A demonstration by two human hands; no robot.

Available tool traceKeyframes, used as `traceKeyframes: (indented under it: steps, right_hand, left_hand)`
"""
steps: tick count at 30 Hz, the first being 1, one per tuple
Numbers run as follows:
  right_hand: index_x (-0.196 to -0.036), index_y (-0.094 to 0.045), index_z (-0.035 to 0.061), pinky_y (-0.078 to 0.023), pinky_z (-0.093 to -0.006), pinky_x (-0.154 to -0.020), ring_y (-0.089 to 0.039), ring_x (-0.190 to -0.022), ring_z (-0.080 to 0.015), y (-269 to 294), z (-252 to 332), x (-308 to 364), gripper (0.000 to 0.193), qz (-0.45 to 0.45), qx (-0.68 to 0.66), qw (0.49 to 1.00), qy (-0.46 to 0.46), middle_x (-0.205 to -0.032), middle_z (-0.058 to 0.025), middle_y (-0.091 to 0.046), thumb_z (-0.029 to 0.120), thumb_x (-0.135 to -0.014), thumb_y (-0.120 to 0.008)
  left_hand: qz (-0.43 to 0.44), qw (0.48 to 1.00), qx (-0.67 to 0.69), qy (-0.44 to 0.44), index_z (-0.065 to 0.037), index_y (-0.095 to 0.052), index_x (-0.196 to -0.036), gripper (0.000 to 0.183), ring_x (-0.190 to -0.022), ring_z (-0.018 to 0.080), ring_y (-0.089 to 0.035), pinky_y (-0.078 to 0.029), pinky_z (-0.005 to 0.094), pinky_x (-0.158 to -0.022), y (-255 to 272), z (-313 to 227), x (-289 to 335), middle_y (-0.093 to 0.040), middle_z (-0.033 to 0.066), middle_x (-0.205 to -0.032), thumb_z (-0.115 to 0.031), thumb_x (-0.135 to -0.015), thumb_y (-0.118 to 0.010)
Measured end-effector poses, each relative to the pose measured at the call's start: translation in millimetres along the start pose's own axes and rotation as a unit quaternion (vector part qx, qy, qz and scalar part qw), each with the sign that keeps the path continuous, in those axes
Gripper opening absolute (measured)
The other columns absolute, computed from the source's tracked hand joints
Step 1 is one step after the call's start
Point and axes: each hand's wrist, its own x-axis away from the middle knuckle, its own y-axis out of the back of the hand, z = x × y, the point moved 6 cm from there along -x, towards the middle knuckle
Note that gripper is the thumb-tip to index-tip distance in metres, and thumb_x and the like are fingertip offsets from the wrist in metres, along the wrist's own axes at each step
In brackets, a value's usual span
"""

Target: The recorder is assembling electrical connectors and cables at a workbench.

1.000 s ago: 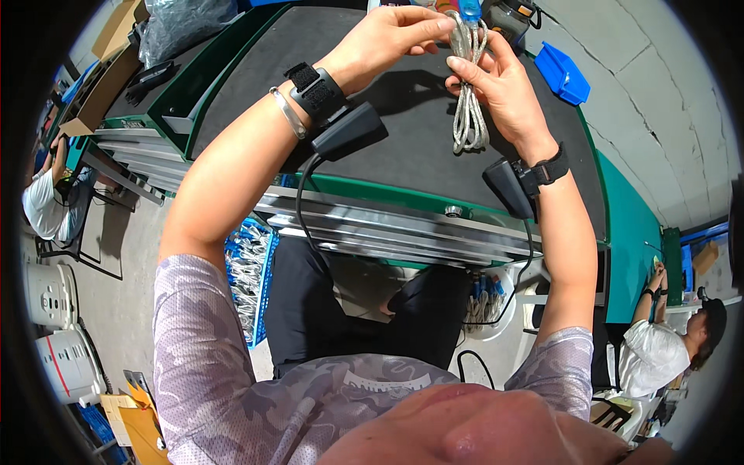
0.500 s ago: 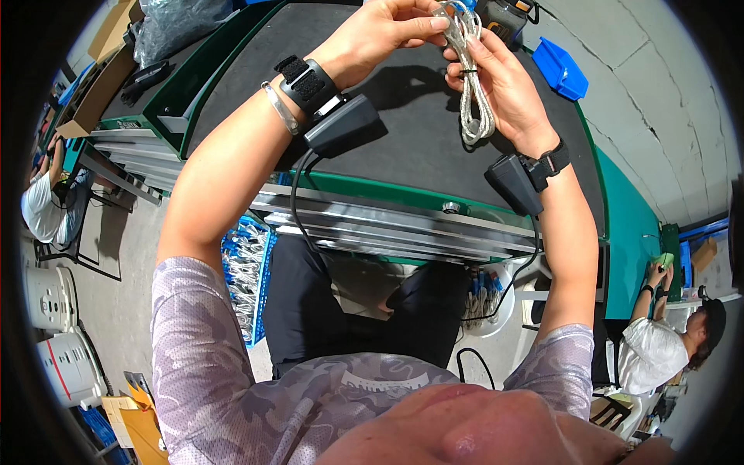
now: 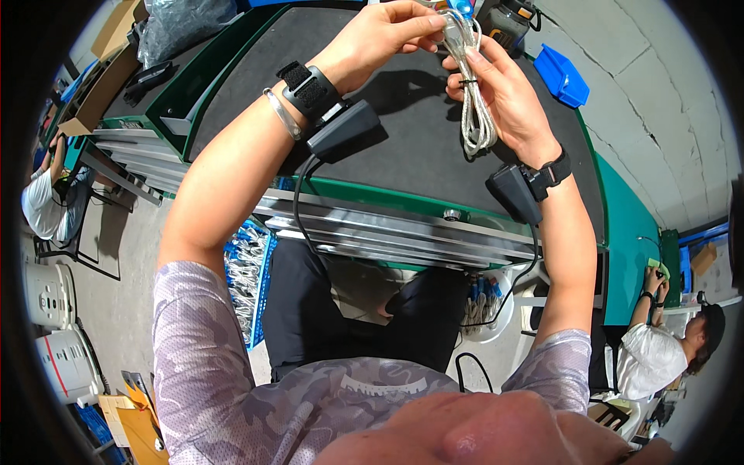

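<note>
Head view: we see a cable bundle, silvery and translucent, folded into long loops, cinched mid-length by a black tie, blue piece at its top. We place it over the black mat; long axis near to far, loop ends pointing nearward, slightly right. Left hand: thumb and fingertips pinching its upper end. Right hand: fingers grasping its middle

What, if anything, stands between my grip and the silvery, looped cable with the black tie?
Nothing visible: your right hand has its grip on the silvery looped cable, and your left hand is at its upper end. The blue plastic bin sits off to the right.
</note>
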Motion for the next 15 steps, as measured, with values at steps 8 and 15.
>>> traceKeyframes:
  steps: [8,15]
  right_hand:
    - [-0.134,-0.048,0.0039,-0.056,-0.0269,-0.073,-0.066,-0.080,-0.0131,3.2,13.1,4.6,0.041,0.028,0.098,0.995,-0.023,-0.102,-0.0103,-0.065,0.026,-0.101,-0.057]
    - [-0.131,-0.052,0.0013,-0.055,-0.0258,-0.071,-0.065,-0.076,-0.0116,15.4,17.9,7.7,0.041,0.023,0.217,0.975,-0.046,-0.101,-0.0103,-0.066,0.027,-0.100,-0.059]
  left_hand:
    - [-0.119,0.989,0.071,-0.047,-0.006,-0.063,-0.110,0.026,-0.077,0.0069,-0.059,-0.045,0.0210,-0.068,33.7,-17.3,-2.1,-0.065,-0.0008,-0.091,-0.030,-0.099,-0.062]
    - [-0.084,0.995,0.041,-0.033,-0.007,-0.065,-0.111,0.025,-0.075,0.0053,-0.060,-0.046,0.0198,-0.068,34.1,-17.0,-6.2,-0.065,-0.0027,-0.091,-0.028,-0.097,-0.065]
